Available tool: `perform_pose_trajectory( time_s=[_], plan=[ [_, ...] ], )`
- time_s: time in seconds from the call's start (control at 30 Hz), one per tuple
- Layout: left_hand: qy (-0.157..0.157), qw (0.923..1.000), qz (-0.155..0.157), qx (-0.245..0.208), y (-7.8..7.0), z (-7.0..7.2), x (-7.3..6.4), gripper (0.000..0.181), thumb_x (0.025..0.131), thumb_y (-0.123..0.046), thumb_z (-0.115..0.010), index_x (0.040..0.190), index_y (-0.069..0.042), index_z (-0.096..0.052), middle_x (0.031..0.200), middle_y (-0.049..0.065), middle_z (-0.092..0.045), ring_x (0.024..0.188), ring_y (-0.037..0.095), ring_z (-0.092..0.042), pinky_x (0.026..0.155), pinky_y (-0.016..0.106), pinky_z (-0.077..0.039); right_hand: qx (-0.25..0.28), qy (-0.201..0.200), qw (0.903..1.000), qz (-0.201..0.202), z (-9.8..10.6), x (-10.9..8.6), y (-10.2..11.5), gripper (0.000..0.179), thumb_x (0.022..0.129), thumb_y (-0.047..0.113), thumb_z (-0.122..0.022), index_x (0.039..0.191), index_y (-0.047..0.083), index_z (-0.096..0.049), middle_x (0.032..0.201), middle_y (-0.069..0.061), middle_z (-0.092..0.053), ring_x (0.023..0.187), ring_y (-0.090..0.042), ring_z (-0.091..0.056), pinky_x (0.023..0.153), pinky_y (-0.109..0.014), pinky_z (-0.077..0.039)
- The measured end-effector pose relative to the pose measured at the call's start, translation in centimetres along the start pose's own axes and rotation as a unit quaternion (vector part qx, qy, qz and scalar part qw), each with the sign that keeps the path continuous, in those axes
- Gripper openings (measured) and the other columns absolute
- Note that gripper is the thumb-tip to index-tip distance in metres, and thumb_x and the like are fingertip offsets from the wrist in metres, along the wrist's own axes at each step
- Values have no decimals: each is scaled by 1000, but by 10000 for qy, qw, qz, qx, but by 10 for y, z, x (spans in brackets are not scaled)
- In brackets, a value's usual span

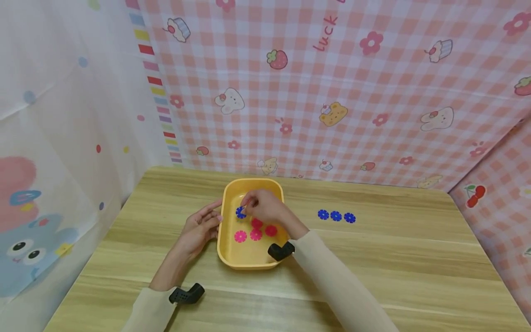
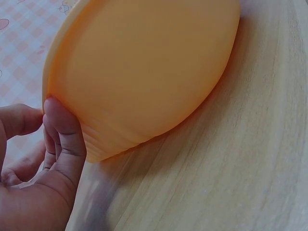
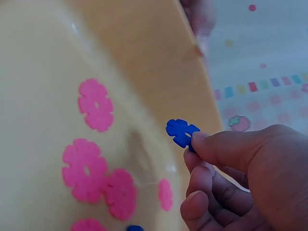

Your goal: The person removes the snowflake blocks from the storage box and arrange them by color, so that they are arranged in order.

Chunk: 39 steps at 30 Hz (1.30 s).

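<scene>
My right hand [image 1: 263,206] pinches a blue flower-shaped plastic piece [image 3: 180,132] between thumb and forefinger, above the left part of a yellow tray [image 1: 250,266]. Several pink flower-shaped pieces [image 3: 85,171] lie on the tray's floor below that hand, two of them overlapping. At the bottom edge of the right wrist view, part of another blue piece [image 3: 134,228] shows. My left hand [image 1: 198,232] is at the tray's left side, its fingertips touching the outer wall near the rim, as the left wrist view shows.
Three blue flower-shaped pieces [image 1: 336,216] lie in a row on the wooden table [image 1: 398,267], right of the tray. A pink checked cloth [image 1: 307,92] hangs along the table's back edge, and a white patterned cloth [image 1: 79,138] hangs at the left.
</scene>
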<state>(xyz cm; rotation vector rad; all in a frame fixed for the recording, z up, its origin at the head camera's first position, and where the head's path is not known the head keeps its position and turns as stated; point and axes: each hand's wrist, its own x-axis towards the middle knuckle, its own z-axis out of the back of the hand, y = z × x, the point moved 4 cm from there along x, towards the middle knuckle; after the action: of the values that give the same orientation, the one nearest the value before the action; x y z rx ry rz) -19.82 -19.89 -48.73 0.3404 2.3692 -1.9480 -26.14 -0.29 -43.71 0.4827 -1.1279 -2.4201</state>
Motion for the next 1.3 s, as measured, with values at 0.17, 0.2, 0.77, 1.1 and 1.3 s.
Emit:
perform_pose_trajectory(
  time_s=[0.17,0.2,0.77,1.1,1.3],
  plan=[
    [-25,10000,-2,81,-1,1,-1,56,102,-4,-58,156,-9,-42,103,0,-57,77,11,-62,65,23,-57,-41,-178,9993,314,11,-12,4,5,96,9,-68,99,11,-72,87,-2,-68,72,-15,-59,62,-22,-51],
    [-14,10000,-9,86,-1,1,-1,56,102,-4,-58,156,-9,-42,103,-1,-57,77,11,-62,65,23,-57,-24,-214,9991,352,13,-15,4,5,96,10,-69,99,11,-72,88,-2,-69,73,-15,-59,62,-22,-51],
    [27,10000,-46,-46,-1,0,-2,56,103,-5,-59,156,-8,-41,106,0,-60,79,10,-64,67,23,-58,418,-943,9942,294,47,-62,-18,5,97,16,-71,101,13,-72,91,-2,-70,81,-19,-61,73,-29,-54],
    [84,9999,-66,-41,1,0,1,56,103,-5,-58,156,-7,-41,105,1,-59,77,11,-63,65,23,-58,580,-1305,9897,76,69,-84,-32,10,97,20,-71,106,15,-72,98,-3,-72,88,-19,-65,77,-31,-56],
    [77,9999,-62,-78,0,0,-1,56,103,-5,-58,156,-7,-41,107,1,-60,78,11,-64,65,24,-58,633,-1526,9861,-162,83,-96,-44,11,98,23,-71,106,16,-71,100,-4,-73,91,-24,-65,74,-30,-55]
  ],
)
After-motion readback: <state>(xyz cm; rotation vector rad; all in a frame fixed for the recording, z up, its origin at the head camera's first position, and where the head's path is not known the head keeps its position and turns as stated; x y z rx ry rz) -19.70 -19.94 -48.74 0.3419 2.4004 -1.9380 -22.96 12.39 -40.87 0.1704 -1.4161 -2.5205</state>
